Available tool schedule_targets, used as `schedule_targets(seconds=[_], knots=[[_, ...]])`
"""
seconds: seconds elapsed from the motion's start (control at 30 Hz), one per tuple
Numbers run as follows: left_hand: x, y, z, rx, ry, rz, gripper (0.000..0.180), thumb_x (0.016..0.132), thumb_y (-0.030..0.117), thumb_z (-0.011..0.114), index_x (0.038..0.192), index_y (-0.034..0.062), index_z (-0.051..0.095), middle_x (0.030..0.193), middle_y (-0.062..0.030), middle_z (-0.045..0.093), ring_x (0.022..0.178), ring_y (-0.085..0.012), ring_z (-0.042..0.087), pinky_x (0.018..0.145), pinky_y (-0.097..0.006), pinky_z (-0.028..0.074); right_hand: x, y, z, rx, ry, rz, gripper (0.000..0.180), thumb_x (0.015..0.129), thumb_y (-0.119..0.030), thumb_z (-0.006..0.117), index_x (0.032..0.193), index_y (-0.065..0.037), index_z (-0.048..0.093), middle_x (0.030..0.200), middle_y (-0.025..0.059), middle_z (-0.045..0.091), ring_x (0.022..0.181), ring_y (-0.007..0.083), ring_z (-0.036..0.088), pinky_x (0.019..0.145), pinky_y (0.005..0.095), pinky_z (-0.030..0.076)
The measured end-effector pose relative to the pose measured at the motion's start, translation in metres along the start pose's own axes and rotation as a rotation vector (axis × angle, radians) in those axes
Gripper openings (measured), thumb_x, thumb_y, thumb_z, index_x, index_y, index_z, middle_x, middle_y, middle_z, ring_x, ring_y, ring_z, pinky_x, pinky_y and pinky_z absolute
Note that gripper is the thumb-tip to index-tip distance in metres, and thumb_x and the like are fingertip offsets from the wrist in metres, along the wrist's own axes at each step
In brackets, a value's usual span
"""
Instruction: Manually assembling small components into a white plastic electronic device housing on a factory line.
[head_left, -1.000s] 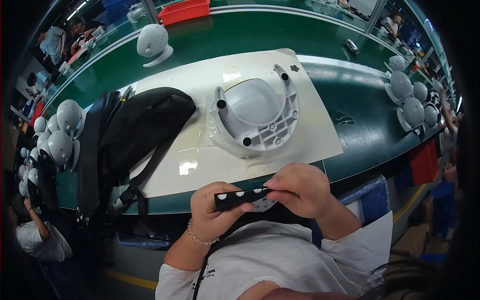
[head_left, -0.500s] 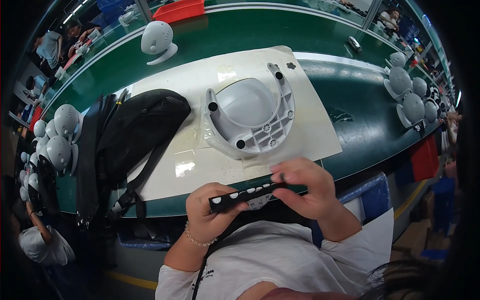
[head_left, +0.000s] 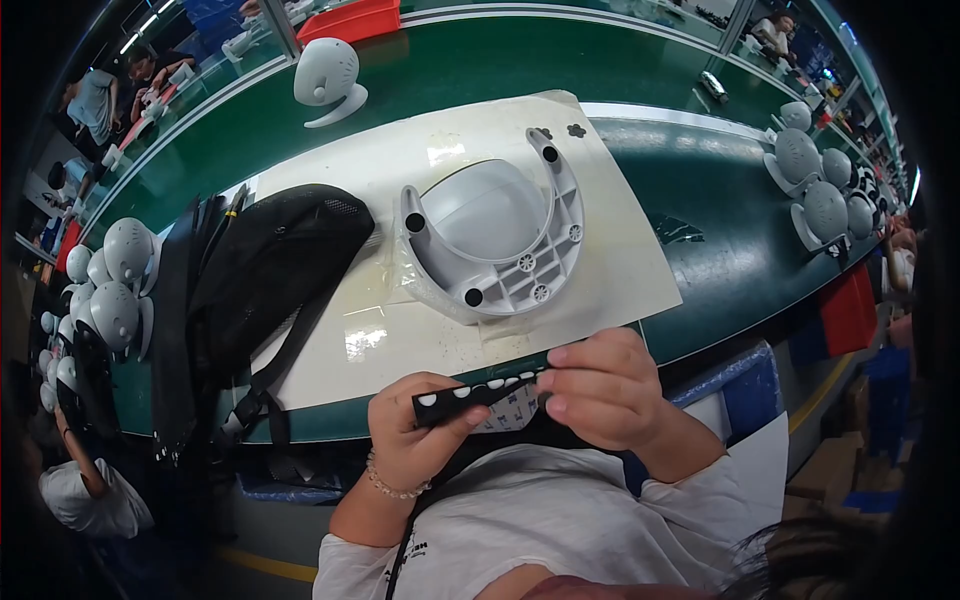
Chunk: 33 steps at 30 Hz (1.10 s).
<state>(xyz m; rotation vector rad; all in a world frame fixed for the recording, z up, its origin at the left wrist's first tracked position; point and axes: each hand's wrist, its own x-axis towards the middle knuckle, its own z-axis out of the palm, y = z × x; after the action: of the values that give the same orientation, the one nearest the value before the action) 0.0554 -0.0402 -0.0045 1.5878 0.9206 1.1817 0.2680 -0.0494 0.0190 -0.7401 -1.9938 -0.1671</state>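
My left hand is closed on one end of a black adhesive pad sheet with a row of round white spots. Beneath it shows a printed white backing paper, partly hidden. The fingers of my right hand pinch the sheet's other end; whether a loose pad sits between them is hidden. Beyond my hands, a white plastic housing with a curved, ribbed base lies upside down. Three round black pads show on the base.
A pale mat covers the bench under the housing. A black mesh bag with straps lies left. White rounded units cluster at far left, more at far right. One unit and a red tray stand behind.
My right fingers have closed together at the sheet's right end, and that hand has moved slightly down. More of the printed backing shows. My view has shifted a little.
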Motion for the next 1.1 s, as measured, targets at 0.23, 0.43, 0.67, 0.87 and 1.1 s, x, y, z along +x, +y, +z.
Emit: schedule_targets(seconds=[0.23,0.43,0.67,0.87,1.1], knots=[[0.002,-0.004,-0.007,0.027,-0.021,0.062,0.022,0.064,0.008,0.078,0.075,-0.0006,0.061,0.069,-0.0074,0.061,0.055,-0.0147,0.057,0.052,-0.023,0.043,-0.007,0.005,-0.004,0.699,0.084,0.365,0.069,0.072,0.011,0.063,0.126,-0.013,0.027,0.095,0.0101,0.055,0.090,0.0238,0.059,0.078,0.0342,0.046],[0.004,0.001,-0.004,0.067,-0.059,0.117,0.022,0.063,0.008,0.078,0.075,0.0003,0.061,0.071,-0.0085,0.062,0.059,-0.0170,0.059,0.053,-0.024,0.044,0.006,0.007,-0.017,0.879,-0.121,0.694,0.080,0.072,0.014,0.060,0.133,-0.014,0.017,0.099,0.0111,0.050,0.089,0.0219,0.058,0.083,0.0329,0.045],[0.003,0.000,-0.002,0.079,-0.045,0.081,0.024,0.062,0.008,0.079,0.076,0.0008,0.060,0.069,-0.0075,0.062,0.057,-0.0161,0.058,0.053,-0.024,0.044,0.007,0.005,-0.016,0.532,-0.196,0.406,0.071,0.068,0.013,0.062,0.126,-0.011,0.029,0.094,0.0090,0.051,0.083,0.0179,0.057,0.073,0.0296,0.047],[0.015,-0.010,-0.001,0.191,0.021,0.329,0.027,0.061,0.009,0.079,0.078,0.0034,0.058,0.100,-0.0139,0.061,0.079,-0.0196,0.060,0.061,-0.026,0.046,0.018,0.028,-0.005,0.499,0.025,0.314,0.083,0.071,0.015,0.057,0.135,-0.015,0.015,0.102,0.0106,0.046,0.079,0.0159,0.056,0.064,0.0231,0.044],[0.039,-0.007,0.004,0.410,0.015,0.490,0.034,0.056,0.010,0.080,0.078,0.0032,0.056,0.134,-0.0217,0.039,0.097,-0.0322,0.056,0.071,-0.034,0.048,0.036,0.042,0.011,0.473,0.083,0.377,0.075,0.074,0.013,0.057,0.134,-0.011,0.018,0.106,0.0110,0.046,0.084,0.0131,0.057,0.068,0.0204,0.042]])
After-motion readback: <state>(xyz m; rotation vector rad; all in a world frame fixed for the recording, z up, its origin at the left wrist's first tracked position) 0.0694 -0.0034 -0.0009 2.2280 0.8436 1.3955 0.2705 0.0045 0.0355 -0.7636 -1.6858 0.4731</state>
